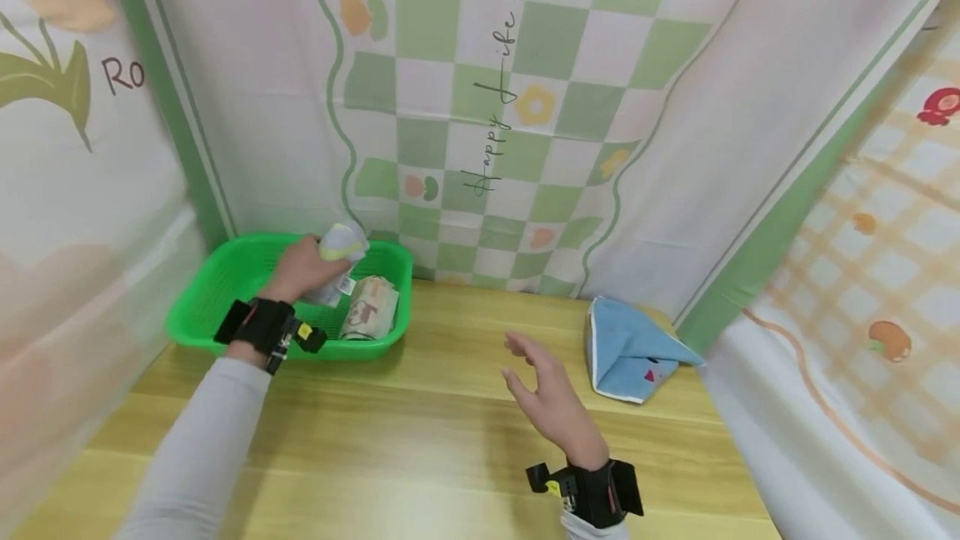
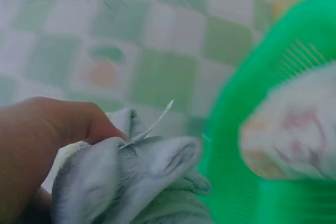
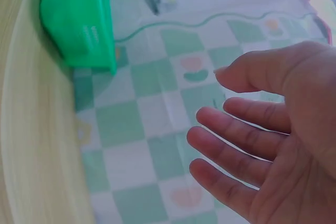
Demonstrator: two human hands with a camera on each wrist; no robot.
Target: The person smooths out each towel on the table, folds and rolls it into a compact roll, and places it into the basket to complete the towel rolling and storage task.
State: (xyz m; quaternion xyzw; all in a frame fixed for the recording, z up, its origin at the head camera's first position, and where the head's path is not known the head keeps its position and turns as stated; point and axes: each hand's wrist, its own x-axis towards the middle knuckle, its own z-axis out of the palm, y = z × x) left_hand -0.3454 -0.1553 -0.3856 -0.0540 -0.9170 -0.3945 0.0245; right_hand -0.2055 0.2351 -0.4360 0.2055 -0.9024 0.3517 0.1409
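Your right hand (image 1: 551, 394) floats nearest you over the wooden worktop (image 1: 420, 440), at about 5 o'clock in the head view, its grip apart: fingers spread and relaxed, holding nothing, palm turned inward. Your left hand (image 1: 303, 267) is up at 10 o'clock, above the green basket (image 1: 225, 282), its grip clamped on one bundled grey sock (image 1: 341, 252) with a yellow-green toe; the left wrist view shows your thumb pressed into the grey folds and a small tag sticking up.

Count what you have: one basket, one rolled pale sock bundle (image 1: 370, 309) with a printed pattern lying in the basket's right half, one bundle in your hand, and one folded blue cloth (image 1: 630, 350) at 3 o'clock, well apart from the basket. Each wrist carries one black strap.

Light wood grain runs across the worktop. Behind and on both sides hang printed cloths: a green-and-white checkerboard (image 1: 517, 107) at 12 o'clock, floral and plaid prints at the sides.
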